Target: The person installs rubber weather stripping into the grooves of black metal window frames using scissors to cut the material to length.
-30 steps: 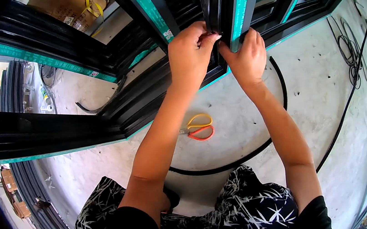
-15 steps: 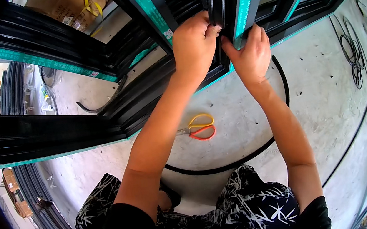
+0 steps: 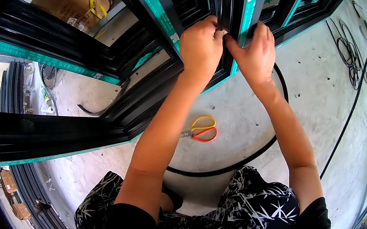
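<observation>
Both my hands work at one upright of a black window frame, which has green protective tape along its faces. My left hand is closed at the upright's left edge, thumb and fingertips pressed together against the profile. Whatever is pinched there is too small and hidden to make out. My right hand grips the upright's lower part, thumb on the near side and fingers round the right side. A black flexible strip curves over the floor below my arms; its upper end passes out of sight behind my right hand.
Scissors with yellow and red handles lie on the concrete floor between my forearms. At right are a loose black coil and a dark cord. Stacked dark profiles stand at left; a cardboard box sits behind the frame.
The whole view has shifted slightly, so the frame, scissors and hands appear a little lower and further right. Both hands keep the same places on the upright.
</observation>
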Tool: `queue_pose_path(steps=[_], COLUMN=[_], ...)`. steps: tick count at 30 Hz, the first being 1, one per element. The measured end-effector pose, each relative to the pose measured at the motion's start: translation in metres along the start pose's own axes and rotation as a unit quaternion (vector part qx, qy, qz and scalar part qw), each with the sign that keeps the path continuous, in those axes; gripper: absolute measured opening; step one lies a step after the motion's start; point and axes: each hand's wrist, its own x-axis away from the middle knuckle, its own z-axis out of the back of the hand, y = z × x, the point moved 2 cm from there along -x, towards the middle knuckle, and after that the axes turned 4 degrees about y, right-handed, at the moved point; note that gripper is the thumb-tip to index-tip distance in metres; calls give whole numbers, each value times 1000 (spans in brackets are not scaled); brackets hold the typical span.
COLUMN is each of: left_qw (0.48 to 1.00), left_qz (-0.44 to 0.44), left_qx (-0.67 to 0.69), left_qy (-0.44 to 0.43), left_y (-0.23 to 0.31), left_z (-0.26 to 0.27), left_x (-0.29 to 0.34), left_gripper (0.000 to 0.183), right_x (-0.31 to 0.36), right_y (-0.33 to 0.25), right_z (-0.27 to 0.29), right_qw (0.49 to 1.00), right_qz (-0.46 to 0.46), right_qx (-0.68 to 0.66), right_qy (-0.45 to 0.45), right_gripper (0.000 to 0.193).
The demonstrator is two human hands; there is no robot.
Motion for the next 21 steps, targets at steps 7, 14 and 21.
queue_pose_path(steps=[7,14,21], left_qw=[997,963,983], left_qz=[28,90,65], left_qx=[52,256,158], left_qy=[-50,-14,59], left_y=[1,21,28], left_z=[3,41,24], left_x=[-2,1,-12], left_gripper=[10,18,11], right_x=[-4,-2,-7], right_y=[-1,-5,-7], right_z=[4,2,3], right_qw=[1000,999,998], right_qz=[-18,-36,-44], right_qx=[4,1,-10], right_qy=[-14,-29,-32], right_gripper=[50,49,49])
